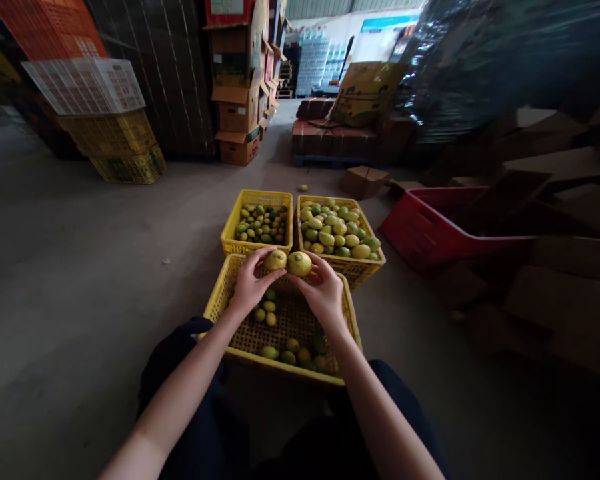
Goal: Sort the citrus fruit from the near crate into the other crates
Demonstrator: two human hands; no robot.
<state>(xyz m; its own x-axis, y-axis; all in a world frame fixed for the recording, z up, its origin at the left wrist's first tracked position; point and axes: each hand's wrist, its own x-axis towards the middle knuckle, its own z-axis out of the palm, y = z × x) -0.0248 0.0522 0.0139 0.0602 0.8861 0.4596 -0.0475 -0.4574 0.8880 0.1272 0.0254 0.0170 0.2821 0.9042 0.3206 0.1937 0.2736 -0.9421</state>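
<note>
My left hand is closed round a yellow-green lemon, thumb below and fingers above. A second lemon sits in my right hand, pinched the same way. The two lemons are side by side, ends facing me, over the far part of a yellow plastic crate. Inside this crate a few lemons rest on the left and several more along the near side. My forearms hide parts of it.
Behind stand two yellow crates, the left one partly filled with smaller green and yellow lemons, the right one heaped. A red bin and cardboard lie right. Stacked crates stand far left. One lemon lies on the floor.
</note>
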